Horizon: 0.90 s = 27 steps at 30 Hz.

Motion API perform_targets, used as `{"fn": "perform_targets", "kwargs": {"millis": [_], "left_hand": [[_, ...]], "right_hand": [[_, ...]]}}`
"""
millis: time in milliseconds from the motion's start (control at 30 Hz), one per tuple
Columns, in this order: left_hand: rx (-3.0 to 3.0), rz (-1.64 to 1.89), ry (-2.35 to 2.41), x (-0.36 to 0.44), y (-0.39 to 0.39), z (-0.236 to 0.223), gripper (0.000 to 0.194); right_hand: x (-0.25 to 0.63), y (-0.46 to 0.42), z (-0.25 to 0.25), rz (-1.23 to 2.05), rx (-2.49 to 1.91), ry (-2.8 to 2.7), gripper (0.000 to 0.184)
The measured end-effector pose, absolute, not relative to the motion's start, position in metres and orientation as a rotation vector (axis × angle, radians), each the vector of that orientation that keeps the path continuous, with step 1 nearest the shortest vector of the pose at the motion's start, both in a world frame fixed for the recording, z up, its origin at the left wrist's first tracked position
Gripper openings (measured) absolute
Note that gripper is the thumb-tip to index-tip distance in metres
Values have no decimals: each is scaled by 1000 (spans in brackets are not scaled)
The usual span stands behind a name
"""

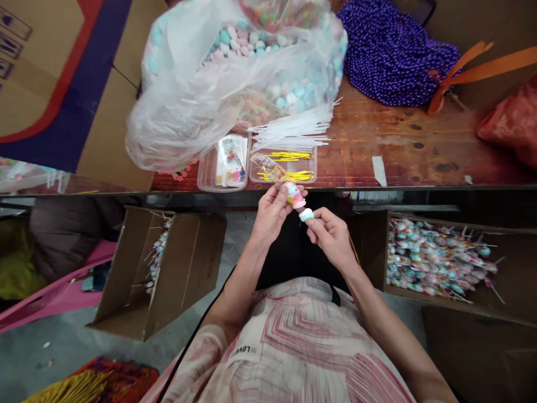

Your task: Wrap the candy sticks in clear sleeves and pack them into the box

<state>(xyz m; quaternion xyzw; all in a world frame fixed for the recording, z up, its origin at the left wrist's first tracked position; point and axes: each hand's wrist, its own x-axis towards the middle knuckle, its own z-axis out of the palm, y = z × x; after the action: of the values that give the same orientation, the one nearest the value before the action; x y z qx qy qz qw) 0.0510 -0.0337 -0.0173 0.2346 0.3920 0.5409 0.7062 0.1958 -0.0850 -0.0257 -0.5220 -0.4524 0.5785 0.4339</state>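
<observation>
My left hand (272,211) is closed around a clear narrow wrapper (268,166) holding stacked pink and white candies (294,195), just below the table edge. My right hand (330,232) pinches a pale blue and white candy (306,214) at the lower end of that stack. Both hands are in front of my chest, almost touching each other.
On the wooden table (411,148) sit a big plastic bag of pastel candies (235,67), white sticks (293,127), two clear trays (226,165) with yellow ties (289,155), and purple beads (390,50). Cardboard boxes of finished lollipops stand at the right (436,260) and left (159,263).
</observation>
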Motion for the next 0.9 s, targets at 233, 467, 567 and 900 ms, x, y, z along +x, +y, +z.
{"fn": "perform_targets", "kwargs": {"millis": [233,467,567,900], "left_hand": [[419,1256,940,56,-34,-22,28],[419,1209,926,65,-40,-19,30],[388,1191,917,67,-42,-19,28],[457,1210,911,76,-50,-27,33]], "right_hand": [[199,-83,-28,1490,-1329,-1214,31],[187,-78,-27,1337,-1445,-1129,31],[184,-76,-27,1298,-1415,-1078,29],[173,-77,-38,1159,-1473,-950,38]]}}
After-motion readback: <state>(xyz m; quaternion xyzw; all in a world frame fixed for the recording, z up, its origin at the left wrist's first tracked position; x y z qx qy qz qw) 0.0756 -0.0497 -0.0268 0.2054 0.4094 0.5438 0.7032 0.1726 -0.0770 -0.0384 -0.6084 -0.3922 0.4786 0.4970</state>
